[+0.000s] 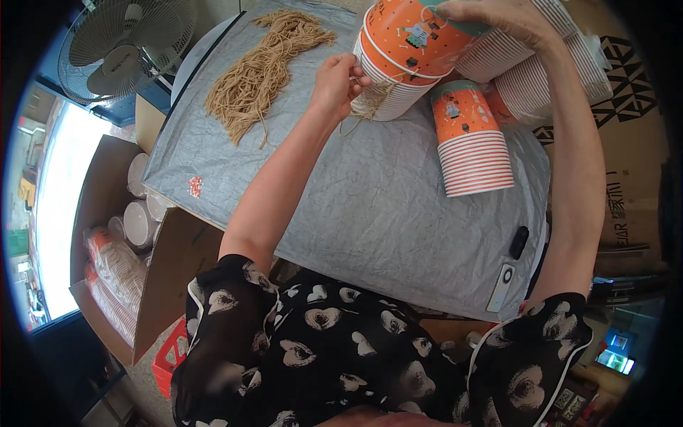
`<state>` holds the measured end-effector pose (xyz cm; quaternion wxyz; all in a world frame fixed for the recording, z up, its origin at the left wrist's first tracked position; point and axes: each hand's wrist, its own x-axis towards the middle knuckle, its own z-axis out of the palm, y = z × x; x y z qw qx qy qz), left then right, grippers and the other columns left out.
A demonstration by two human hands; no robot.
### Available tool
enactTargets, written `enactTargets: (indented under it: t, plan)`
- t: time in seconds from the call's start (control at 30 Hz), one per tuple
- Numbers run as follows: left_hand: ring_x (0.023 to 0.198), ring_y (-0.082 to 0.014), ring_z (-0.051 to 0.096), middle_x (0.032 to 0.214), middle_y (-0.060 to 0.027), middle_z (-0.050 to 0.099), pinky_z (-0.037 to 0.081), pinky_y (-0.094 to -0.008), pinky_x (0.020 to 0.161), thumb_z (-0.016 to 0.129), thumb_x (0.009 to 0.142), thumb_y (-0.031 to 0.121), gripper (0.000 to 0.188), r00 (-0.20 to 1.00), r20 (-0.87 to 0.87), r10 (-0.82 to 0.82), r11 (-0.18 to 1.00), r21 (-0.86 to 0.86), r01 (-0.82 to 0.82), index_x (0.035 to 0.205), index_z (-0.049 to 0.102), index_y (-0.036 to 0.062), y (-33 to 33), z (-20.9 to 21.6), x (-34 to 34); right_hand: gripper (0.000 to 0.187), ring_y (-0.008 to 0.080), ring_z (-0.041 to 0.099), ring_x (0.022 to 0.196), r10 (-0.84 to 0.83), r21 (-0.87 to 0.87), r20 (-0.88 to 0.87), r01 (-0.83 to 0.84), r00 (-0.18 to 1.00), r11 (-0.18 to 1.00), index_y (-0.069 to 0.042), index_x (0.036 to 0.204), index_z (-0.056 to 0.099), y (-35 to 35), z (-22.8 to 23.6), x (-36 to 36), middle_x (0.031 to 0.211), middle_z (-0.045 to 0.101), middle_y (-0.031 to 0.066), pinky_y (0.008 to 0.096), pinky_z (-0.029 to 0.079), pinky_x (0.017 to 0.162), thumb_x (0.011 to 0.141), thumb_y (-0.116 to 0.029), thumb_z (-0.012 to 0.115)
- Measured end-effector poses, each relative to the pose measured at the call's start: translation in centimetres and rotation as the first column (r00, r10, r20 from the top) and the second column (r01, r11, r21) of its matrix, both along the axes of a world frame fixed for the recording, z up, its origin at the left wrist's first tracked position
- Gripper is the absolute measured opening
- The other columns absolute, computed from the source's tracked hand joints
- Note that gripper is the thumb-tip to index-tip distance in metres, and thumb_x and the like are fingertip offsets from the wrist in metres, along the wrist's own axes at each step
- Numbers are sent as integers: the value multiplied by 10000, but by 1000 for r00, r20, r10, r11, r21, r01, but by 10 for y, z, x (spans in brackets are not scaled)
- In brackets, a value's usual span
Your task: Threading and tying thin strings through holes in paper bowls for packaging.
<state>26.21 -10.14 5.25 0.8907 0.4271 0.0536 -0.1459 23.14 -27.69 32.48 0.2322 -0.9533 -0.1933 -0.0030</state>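
Head: cup stack apparently between hands

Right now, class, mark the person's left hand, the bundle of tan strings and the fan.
Left hand [334, 87]: head view, middle of the hand.
Bundle of tan strings [260, 77]: head view, middle of the strands.
Fan [121, 61]: head view, its central hub.

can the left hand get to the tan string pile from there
Likely yes: the left hand is just right of the string pile, with only flat grey sheeting showing between them.
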Motion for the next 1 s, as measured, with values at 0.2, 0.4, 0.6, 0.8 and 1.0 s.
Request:
enactTargets:
  t: [0.2,0.4,0.6,0.8,1.0]
  plan:
    - [597,-103,586,788,-17,580,395,-182,428,548,1013,170,137,1000,3,-19,999,46,19,1060,534,42,1,-13,9,869,253,605,1165,-77,-41,48,79,996,996,-42,1361,548,1,-13,-1,1257,644,139,365,478,1005,641,-413,864]
    - [583,-124,609,789,-30,572,395,-219,444,560,973,138,128,1000,-4,16,999,44,-16,1058,536,45,2,-25,15,812,256,611,1141,-117,-8,31,117,993,993,-49,1328,571,8,-21,-2,1232,652,133,365,496,975,639,-374,851]
    - [583,-109,609,777,-20,576,411,-214,452,561,972,133,107,1000,25,5,999,50,-6,1037,549,49,-4,-32,19,833,263,602,1154,-79,75,37,76,996,994,-22,1334,550,-6,-39,10,1243,639,165,365,485,986,631,-359,845]
    - [575,-97,601,752,-14,577,410,-214,444,547,967,110,70,999,7,46,997,69,-46,993,554,45,2,-37,23,952,276,576,1207,-82,74,278,64,957,995,39,1406,475,-9,-63,20,1288,610,199,356,458,1034,620,-348,846]
    - [589,-117,615,751,-45,583,464,-227,457,533,943,62,56,1000,6,8,997,75,-9,928,548,10,-3,-46,34,942,291,553,1230,-140,138,123,123,983,983,57,1381,493,-3,-53,4,1318,581,211,365,447,1044,603,-333,855]
